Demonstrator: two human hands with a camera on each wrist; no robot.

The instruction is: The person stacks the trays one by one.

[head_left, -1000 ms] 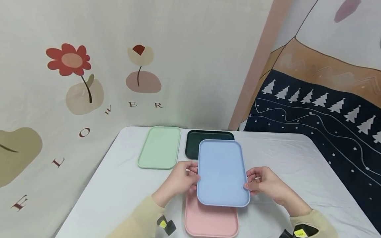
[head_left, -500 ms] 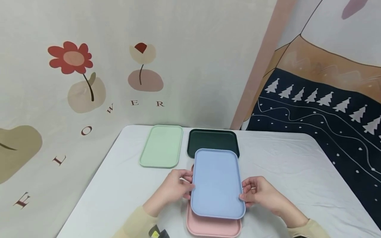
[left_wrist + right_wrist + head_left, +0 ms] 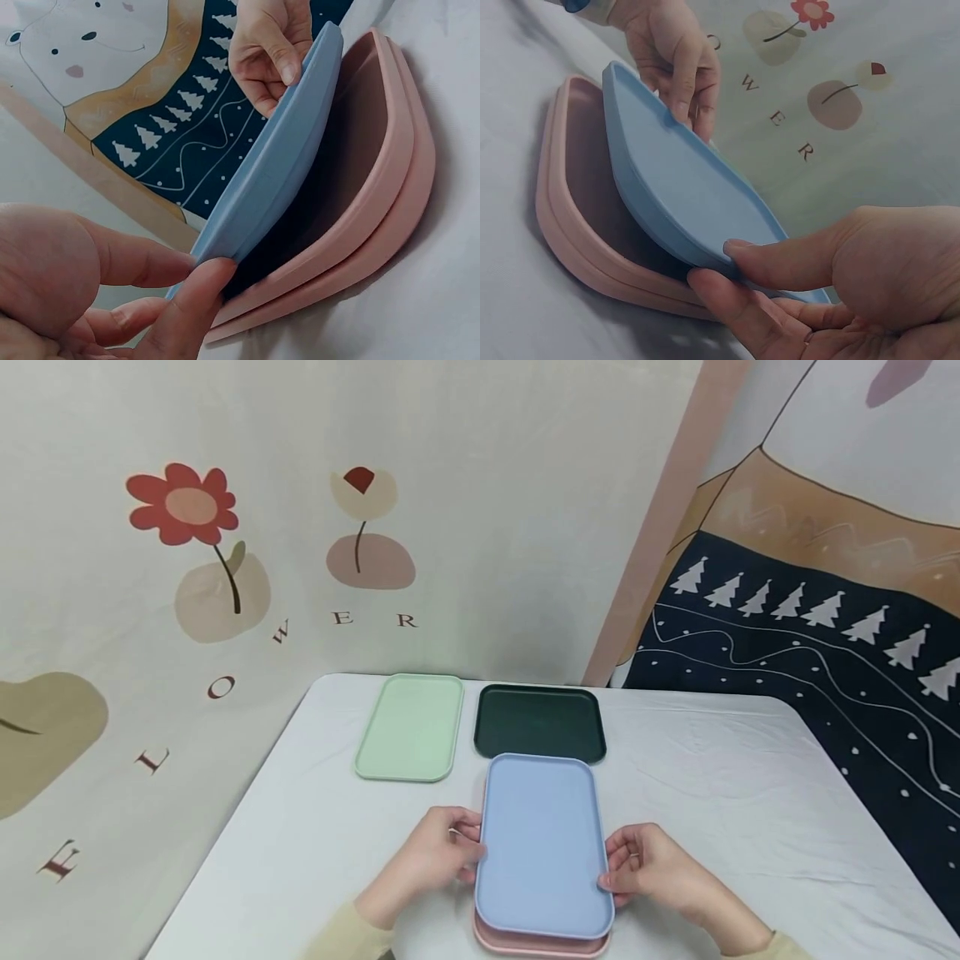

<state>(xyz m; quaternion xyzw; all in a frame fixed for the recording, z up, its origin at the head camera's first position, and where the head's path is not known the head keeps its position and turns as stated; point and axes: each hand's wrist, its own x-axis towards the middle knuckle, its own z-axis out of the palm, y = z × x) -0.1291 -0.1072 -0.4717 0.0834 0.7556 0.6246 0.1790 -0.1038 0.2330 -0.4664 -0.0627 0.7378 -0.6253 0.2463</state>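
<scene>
Blue tray [image 3: 543,847] is at the near middle of the scene, held by its two long sides over a pink tray [image 3: 543,947] on the white-covered tabletop [image 3: 720,777]. Both hands grasp it: the left hand [image 3: 435,852] pinches the left rim and the right hand [image 3: 648,864] pinches the right rim, thumbs against the edges. Gripping opposite sides probably keeps it balanced, and its long axis runs near to far, roughly matching the pink one below. Beyond its far edge lies a dark green tray [image 3: 540,722], set crosswise, with a light green tray [image 3: 411,727] to the left, lengthwise. Most of the pink tray is hidden; the wrist views show a doubled pink rim, perhaps two nested trays, though I cannot be sure. Whether blue touches pink anywhere is hard to tell. Both sleeves are cut off at the near edge.
</scene>
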